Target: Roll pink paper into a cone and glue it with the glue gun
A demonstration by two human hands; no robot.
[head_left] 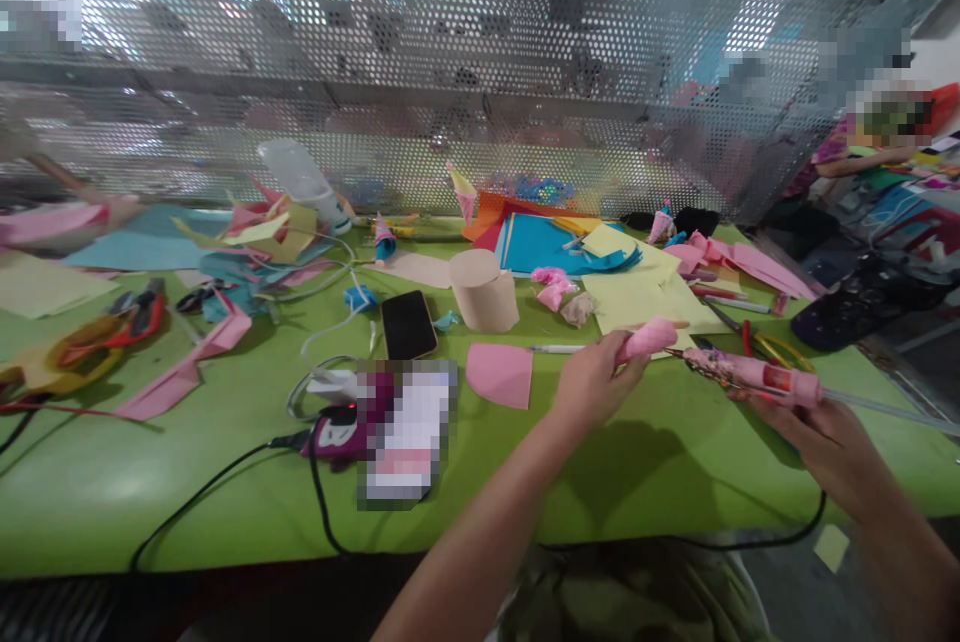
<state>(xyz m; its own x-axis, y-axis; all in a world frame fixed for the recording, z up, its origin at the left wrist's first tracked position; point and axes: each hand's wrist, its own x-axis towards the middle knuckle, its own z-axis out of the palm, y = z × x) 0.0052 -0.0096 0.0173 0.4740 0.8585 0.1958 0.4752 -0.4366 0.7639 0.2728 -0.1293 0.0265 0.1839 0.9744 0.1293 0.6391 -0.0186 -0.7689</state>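
Observation:
My left hand (592, 384) is closed on a pink wrapped piece (651, 336), rounded and ridged, with a thin tan tip at its far end. My right hand (836, 437) grips a pink glue gun (757, 377), smeared with dried glue. A clear glue stick (892, 407) juts from its back. The nozzle points left and sits close beside the pink piece; I cannot tell whether they touch. Left of my left hand lies a pink paper piece (499, 375) with one curved edge. Behind it stands a beige paper cylinder (484, 292).
The green table (225, 512) carries a black phone (409, 325), a lit-screen phone (409, 432), a purple power strip (337, 432), yellow scissors (82, 357), blue sheets (555, 242) and small paper cones (465, 194). Black cords trail along the front edge. Another person's arm (862, 162) shows far right.

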